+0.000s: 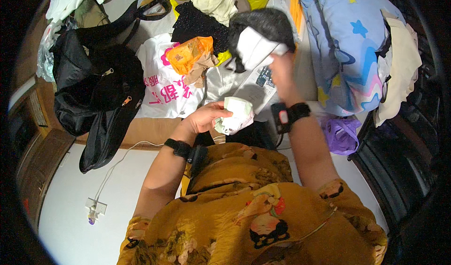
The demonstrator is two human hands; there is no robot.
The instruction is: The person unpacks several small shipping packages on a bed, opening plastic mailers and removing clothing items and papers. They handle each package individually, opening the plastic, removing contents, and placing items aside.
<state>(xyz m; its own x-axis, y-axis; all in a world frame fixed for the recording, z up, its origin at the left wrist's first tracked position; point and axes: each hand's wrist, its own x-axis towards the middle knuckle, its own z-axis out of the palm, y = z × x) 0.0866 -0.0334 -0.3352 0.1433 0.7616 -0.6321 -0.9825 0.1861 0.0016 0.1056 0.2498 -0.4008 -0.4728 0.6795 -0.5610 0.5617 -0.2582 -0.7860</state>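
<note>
My left hand [208, 117] holds a small folded cloth item [238, 115], white with pale green edges, between thumb and fingers in front of my body. Farther forward, my right hand [283, 71] is blurred, with its fingers on the edge of a white folded piece [257, 48], either cloth or paper. Behind that white piece lies a dark furry item [267, 20]. Below my right hand, a flat printed packet [260, 85] rests on the pale bed surface. Black straps circle both my wrists, and the right one carries a small device.
A black bag [98, 78] and a white plastic bag [155, 102] lie to the left. An orange packet [188, 55], black fabric [197, 27] and cream cloth [213, 4] are piled centrally. A blue star-patterned quilt [348, 46] and purple plastic bag [341, 134] are right.
</note>
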